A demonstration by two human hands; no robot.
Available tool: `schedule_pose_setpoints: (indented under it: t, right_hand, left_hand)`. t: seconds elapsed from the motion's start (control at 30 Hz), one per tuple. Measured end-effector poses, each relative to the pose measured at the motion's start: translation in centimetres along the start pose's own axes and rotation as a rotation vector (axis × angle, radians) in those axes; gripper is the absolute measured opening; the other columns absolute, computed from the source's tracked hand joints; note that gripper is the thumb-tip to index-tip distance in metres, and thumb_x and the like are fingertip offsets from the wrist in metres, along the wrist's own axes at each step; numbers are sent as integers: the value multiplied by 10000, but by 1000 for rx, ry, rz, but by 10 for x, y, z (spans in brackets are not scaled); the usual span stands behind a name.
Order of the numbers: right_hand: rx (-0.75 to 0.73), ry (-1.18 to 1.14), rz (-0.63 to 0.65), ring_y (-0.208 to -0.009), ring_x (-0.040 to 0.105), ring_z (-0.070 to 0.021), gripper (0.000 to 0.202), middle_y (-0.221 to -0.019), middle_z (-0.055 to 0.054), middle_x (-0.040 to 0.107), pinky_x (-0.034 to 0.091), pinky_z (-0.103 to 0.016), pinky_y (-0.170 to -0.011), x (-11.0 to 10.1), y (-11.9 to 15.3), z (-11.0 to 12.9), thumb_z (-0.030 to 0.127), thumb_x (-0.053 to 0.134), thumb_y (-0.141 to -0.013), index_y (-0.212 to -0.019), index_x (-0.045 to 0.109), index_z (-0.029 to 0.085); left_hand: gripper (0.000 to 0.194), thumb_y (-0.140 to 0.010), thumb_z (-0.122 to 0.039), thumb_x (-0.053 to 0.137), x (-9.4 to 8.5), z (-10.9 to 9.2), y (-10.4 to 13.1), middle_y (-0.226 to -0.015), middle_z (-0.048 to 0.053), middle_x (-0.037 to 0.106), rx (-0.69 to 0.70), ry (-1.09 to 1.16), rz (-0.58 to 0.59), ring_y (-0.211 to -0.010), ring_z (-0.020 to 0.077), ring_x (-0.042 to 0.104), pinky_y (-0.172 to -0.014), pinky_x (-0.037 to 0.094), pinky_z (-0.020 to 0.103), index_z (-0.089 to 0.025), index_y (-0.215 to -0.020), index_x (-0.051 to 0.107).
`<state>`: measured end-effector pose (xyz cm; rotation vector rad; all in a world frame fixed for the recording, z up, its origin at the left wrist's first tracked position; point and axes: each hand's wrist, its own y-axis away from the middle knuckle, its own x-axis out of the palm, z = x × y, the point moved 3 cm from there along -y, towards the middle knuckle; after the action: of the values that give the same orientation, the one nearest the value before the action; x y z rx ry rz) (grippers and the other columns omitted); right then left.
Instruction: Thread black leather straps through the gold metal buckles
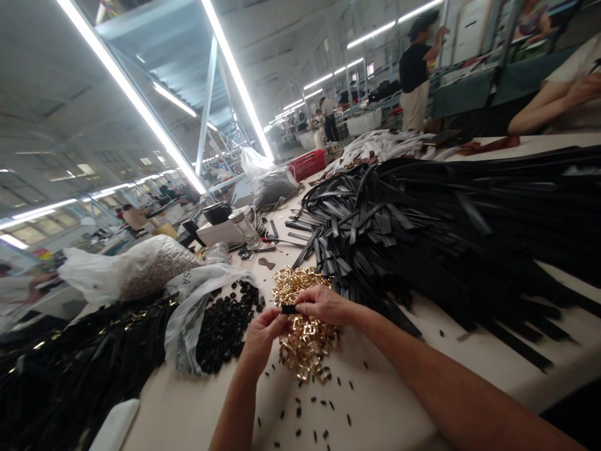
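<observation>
A short black strip [288, 309] is held between my two hands over a pile of gold metal buckles [305, 351]. My left hand [267, 327] pinches its left end between thumb and fingers. At the other end, my right hand [323, 305] closes thumb and forefinger on it. Whether the strip is a loose piece or part of something longer is hidden by the fingers. Left of the buckles, a heap of small black pieces [225, 326] spills from a clear plastic bag [181, 341].
Long black straps [451, 238] cover the table's right side; more black straps with gold parts [84, 357] lie at left. Tiny black bits [299, 411] dot the table in front. Behind stand a glass jar [245, 228], filled bags and a red basket [307, 164]. Other people work beyond.
</observation>
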<state>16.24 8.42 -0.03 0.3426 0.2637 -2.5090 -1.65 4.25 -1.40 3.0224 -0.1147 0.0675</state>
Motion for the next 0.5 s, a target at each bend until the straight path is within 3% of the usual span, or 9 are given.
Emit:
schedule_pose_setpoints:
  t: [0.23,0.33,0.5]
  right_hand:
    - [3,86,-73,-568,506,-97,207,-647,7,633,347,-195,-537,-6,1,3,246,544,-802,-833,720,142]
    - [4,111,-45,-553,502,-95,190,-618,15,624,334,-194,-522,-5,2,2,227,552,-789,-801,724,147]
    - [17,92,29,-538,503,-85,182,-629,19,633,343,-178,-499,-3,2,0,227,556,-792,-816,722,155]
  left_hand:
    - [210,-759,-353,696,2,-12,5,-627,16,660,122,-274,97,-577,129,598,-585,482,234,-144,-779,708]
    - [194,-800,-352,647,1,-13,6,-622,2,652,215,-397,46,-576,133,608,-584,480,233,-161,-777,676]
    - [141,-801,-322,641,-1,-12,8,-615,-24,651,288,-388,-9,-546,132,620,-560,493,231,-187,-815,602]
